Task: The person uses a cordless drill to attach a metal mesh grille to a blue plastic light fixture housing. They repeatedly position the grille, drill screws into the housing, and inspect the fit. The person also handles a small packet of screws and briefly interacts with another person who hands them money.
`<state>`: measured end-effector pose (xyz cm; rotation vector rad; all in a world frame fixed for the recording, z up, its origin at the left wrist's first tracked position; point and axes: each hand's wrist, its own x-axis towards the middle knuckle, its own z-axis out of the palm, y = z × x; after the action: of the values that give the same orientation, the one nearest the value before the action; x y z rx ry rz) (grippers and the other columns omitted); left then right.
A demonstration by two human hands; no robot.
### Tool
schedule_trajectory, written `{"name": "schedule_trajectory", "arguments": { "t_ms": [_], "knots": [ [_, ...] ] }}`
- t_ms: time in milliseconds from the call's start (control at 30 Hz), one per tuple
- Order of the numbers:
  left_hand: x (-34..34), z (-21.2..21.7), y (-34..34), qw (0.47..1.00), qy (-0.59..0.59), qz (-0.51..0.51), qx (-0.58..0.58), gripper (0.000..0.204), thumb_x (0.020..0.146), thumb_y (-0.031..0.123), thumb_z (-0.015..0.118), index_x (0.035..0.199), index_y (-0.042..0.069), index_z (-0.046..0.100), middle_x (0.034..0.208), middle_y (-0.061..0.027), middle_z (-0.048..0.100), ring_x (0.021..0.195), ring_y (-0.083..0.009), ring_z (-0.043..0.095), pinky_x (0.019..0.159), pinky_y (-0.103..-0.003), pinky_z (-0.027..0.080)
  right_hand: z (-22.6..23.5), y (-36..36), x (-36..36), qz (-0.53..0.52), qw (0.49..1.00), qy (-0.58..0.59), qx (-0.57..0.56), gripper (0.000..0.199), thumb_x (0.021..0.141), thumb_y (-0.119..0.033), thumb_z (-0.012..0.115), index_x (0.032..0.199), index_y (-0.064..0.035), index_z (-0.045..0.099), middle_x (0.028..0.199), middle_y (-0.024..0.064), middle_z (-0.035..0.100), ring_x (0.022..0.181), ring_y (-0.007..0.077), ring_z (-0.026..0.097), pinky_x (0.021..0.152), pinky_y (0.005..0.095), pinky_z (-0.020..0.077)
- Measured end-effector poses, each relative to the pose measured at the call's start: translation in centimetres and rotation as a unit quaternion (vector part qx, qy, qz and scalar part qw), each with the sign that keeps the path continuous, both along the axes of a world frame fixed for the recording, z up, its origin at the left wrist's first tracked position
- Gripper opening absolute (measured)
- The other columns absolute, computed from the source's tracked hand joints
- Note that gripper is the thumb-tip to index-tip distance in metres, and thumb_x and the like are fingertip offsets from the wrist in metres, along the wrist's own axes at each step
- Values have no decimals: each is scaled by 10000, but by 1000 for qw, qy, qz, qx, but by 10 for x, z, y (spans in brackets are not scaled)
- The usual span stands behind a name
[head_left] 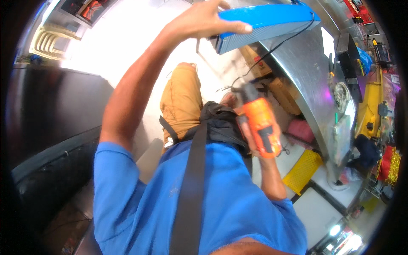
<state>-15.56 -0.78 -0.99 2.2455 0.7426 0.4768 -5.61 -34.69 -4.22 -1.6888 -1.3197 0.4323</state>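
Left hand (pixel 202 20): thumb spread away from the fingers, lying across the end of the blue box (pixel 272 16); far fingers partly hidden, so cannot tell whether they pinch it. Box extends rightward from that thumb, over the metal bench (pixel 299 59). Right hand (pixel 250 138): fingers wrapped around the orange drill (pixel 260 115), tool blurred, its nose beyond the fingertips. Black cable (pixel 282 42) hangs between the two hands. Handling, my judgement: steady the box firmly with the left, keep the drill nose clear of cable and left fingers, and square it before pressing.
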Motion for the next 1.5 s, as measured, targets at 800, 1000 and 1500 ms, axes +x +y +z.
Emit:
{"name": "schedule_trajectory", "arguments": {
  "t_ms": [800, 1000, 1500],
  "knots": [
    [-4, -24, 2, 849, -152, -100, -495, 1210, 775, 623, 753, 1495, -172, 194, 1337, -392, 388, 1297, -574, 437, 798, -618, 609, -26, 31, -2, 23, 995, 82, 55, 625, 840, -43, 806, 1389, 65, 528, 1068, 124, 714, 902, 159, 703, 813, 275, 581],
    [13, 6, 13, 924, -25, -70, -375, 1018, 789, 578, 774, 1423, -144, 434, 1233, -378, 556, 1126, -466, 633, 858, -588, 575, -32, 31, 4, 24, 998, 47, 33, 655, 822, -9, 794, 1409, 59, 514, 1116, 123, 709, 953, 162, 701, 859, 279, 571],
    [22, 13, -13, 947, 4, -35, -319, 1042, 774, 682, 736, 1441, -79, 487, 1195, -306, 619, 1025, -327, 701, 770, -385, 596, -47, 37, -8, -33, 993, 42, 105, 606, 817, -69, 787, 1371, 45, 570, 1113, 134, 731, 926, 181, 728, 832, 279, 564]
  ]
}}
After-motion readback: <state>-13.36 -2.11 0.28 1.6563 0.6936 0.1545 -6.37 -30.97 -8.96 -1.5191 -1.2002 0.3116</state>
